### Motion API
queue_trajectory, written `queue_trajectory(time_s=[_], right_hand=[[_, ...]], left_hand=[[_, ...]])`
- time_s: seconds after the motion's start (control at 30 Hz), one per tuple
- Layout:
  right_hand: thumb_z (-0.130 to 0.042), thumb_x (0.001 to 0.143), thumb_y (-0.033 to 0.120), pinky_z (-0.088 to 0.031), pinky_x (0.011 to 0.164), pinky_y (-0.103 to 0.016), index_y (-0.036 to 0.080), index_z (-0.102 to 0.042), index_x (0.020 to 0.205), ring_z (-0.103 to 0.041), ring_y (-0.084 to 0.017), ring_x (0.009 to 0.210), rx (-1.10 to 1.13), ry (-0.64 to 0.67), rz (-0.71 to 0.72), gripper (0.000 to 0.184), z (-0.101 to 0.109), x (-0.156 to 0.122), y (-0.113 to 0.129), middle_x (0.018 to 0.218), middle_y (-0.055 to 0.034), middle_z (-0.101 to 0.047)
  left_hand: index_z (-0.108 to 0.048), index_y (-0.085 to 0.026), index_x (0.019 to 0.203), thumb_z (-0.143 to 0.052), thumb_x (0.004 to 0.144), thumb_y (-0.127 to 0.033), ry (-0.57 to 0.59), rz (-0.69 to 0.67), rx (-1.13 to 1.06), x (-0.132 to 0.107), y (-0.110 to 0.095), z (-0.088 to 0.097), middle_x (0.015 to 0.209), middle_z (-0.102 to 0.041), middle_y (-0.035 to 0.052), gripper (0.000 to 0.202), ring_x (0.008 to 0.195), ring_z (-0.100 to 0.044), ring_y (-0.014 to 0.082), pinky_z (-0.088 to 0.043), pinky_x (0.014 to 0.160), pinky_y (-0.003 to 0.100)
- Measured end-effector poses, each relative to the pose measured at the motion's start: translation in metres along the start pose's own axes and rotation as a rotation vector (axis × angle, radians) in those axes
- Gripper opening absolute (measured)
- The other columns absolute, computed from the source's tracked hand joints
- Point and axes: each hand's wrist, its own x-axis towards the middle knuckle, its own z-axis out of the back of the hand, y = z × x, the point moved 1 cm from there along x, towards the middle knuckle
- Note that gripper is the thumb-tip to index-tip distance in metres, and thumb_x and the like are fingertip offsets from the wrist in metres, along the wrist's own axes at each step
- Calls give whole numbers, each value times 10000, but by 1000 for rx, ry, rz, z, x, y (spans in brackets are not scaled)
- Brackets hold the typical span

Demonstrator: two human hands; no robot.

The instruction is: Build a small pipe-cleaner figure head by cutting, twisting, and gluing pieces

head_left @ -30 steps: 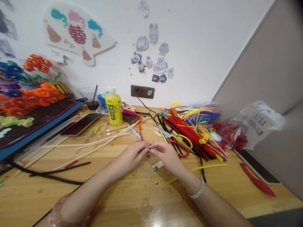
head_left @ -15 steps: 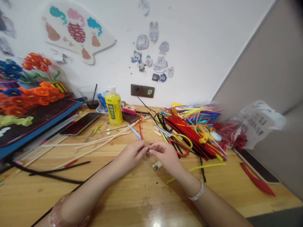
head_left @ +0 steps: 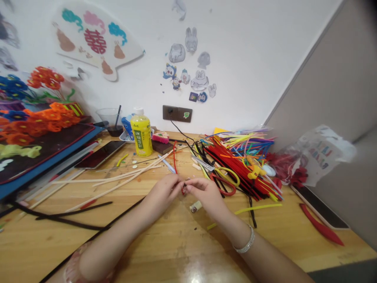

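In the middle of the head view, my left hand (head_left: 168, 189) and my right hand (head_left: 204, 192) meet just above the table, both in a pinch. Between their fingertips is a small red and black pipe cleaner piece (head_left: 184, 189), mostly covered by the fingers. A thin red pipe cleaner (head_left: 175, 159) runs up from behind my left fingers; whether it joins the held piece I cannot tell. Below my right fingers lies a pale lighter (head_left: 195, 206) with a metal end. A long black pipe cleaner (head_left: 123, 215) passes beneath my left forearm.
Scissors (head_left: 225, 182) and a heap of red pipe cleaners (head_left: 235, 169) lie right of my hands. Pale sticks (head_left: 118, 180), a phone (head_left: 100, 154) and a yellow drink bottle (head_left: 141, 133) are at left and back. Another phone-like slab (head_left: 319, 206) lies at far right.
My fingertips have shifted slightly around the small piece, and a little more of its black and red shows. The black pipe cleaner by my left forearm has moved and is more visible.
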Motion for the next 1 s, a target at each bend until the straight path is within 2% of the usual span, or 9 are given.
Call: queue_trajectory(time_s=[0.23,0.47,0.7,0.9,1.0], right_hand=[[-653,655,317,-475,650,-285,160,-634,700,-574,-127,586,30,-14,-18,165,-1,1,-4,620,-4,-632],[-601,686,281,-454,610,-265,154,-622,675,-553,-122,570,-55,-32,17,129,-2,0,-2,601,0,-610],[-573,710,228,-474,645,-301,169,-654,712,-593,-169,649,-269,-133,95,101,-5,-6,3,700,-43,-662],[-550,737,233,-490,728,-325,179,-671,839,-622,-190,772,-225,-98,122,167,-3,-5,3,841,-57,-687],[-531,758,253,-487,704,-303,166,-647,826,-618,-181,753,-286,-96,135,160,-2,-4,5,805,-59,-673]], left_hand=[[-573,-180,734,-403,825,-270,-9,-10,-14,0,-4,-2,702,-623,30,213,659,-553,158,-435,638,262],[-559,-174,695,-397,819,-270,-19,-5,104,0,-4,-5,681,-606,50,225,651,-554,174,-435,627,276],[-559,-188,714,-392,833,-273,-57,18,32,-3,-6,-8,700,-624,40,222,666,-564,169,-438,643,273],[-571,-180,720,-382,844,-285,-90,72,-33,-3,-5,-6,701,-632,32,249,669,-571,166,-444,647,274],[-578,-175,734,-385,849,-293,-93,72,-41,-3,-3,-6,716,-638,36,253,688,-578,168,-445,659,273]])
